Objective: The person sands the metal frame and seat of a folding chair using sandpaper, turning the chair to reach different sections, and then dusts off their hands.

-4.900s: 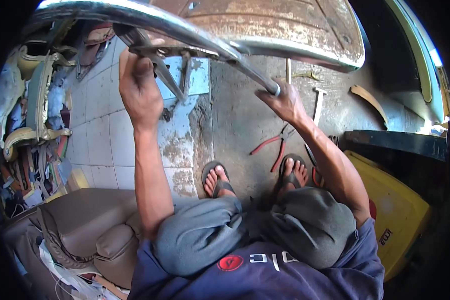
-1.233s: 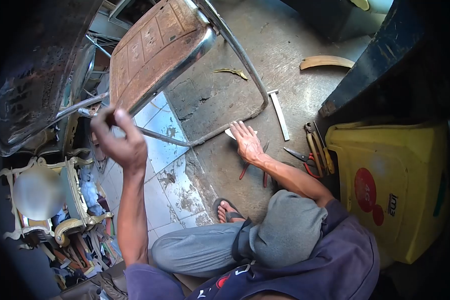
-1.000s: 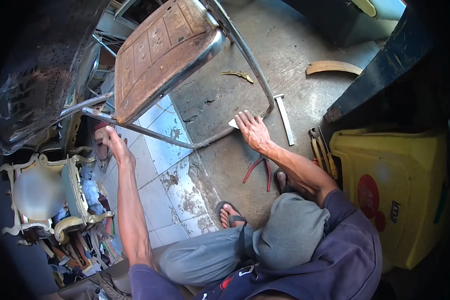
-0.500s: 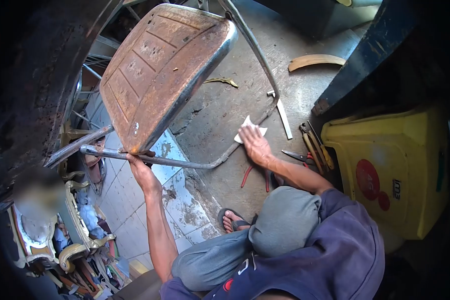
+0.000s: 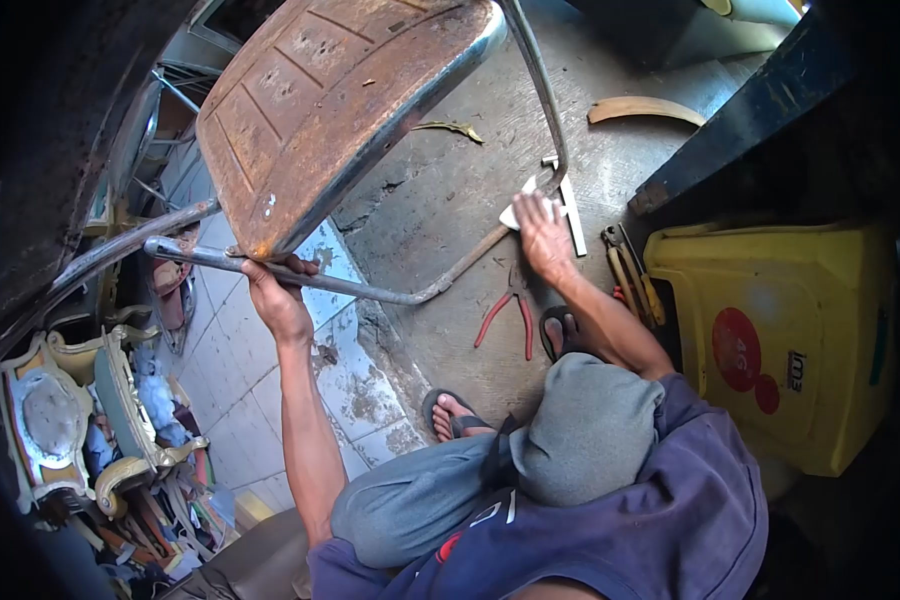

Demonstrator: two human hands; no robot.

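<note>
A metal folding chair with a rusty seat panel (image 5: 320, 120) is tilted up in front of me. My left hand (image 5: 280, 300) is closed around its bent tubular frame (image 5: 370, 293), just under the lower corner of the seat. Farther along the same tube, toward its right-hand bend, my right hand (image 5: 547, 240) presses a white sheet (image 5: 511, 218) against the metal. Whether that sheet is cloth or sandpaper I cannot tell. The fingers of this hand are bent over it and slightly blurred. A white T-shaped tool (image 5: 575, 225) lies on the floor just beyond.
Red-handled pliers (image 5: 507, 315) lie on the concrete between my feet and the tube. More hand tools (image 5: 630, 275) rest beside a yellow plastic box (image 5: 770, 350) at right. A curved wooden piece (image 5: 645, 108) lies farther back. Ornate frames (image 5: 55, 410) and scraps crowd the lower left.
My right hand and the white sheet have slid up and right along the tube toward the bend. The view has shifted slightly, and the red-handled pliers show more fully. My left hand keeps its hold.
</note>
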